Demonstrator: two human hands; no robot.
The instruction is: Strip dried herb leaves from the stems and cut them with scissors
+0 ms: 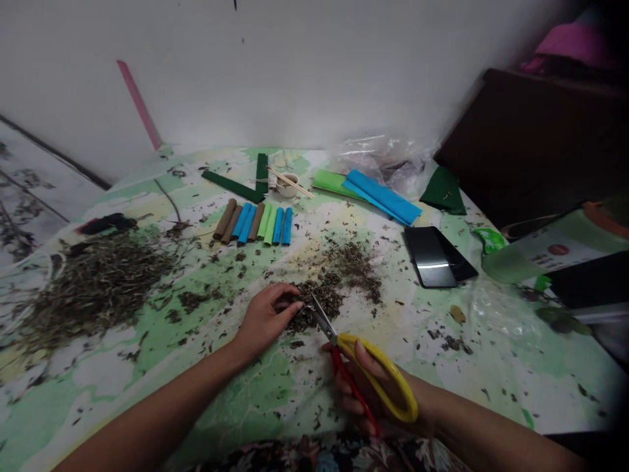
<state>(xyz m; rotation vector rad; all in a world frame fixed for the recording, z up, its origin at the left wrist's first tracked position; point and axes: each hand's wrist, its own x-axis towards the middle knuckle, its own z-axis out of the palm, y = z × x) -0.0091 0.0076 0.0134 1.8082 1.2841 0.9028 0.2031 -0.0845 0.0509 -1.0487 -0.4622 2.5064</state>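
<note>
My left hand [268, 313] is closed in a pinch over a heap of chopped dried leaves [322, 295] on the table. Dark dried plant bits poke out between thumb and fingers, partly hidden by the hand. My right hand [356, 377] grips a pair of scissors [400, 387] with one yellow and one red handle. The scissor blades are spread apart, their tips close to my left fingertips and above the heap. More fine leaf bits spread from the heap toward the back right.
A big pile of dried stalks [105, 282] lies at left. Behind the heap sit several coloured rolls [253, 223], a small cup [286, 187] with sticks across it, and folded blue paper [383, 196]. A black phone [435, 259] and a large bottle [555, 246] are at right.
</note>
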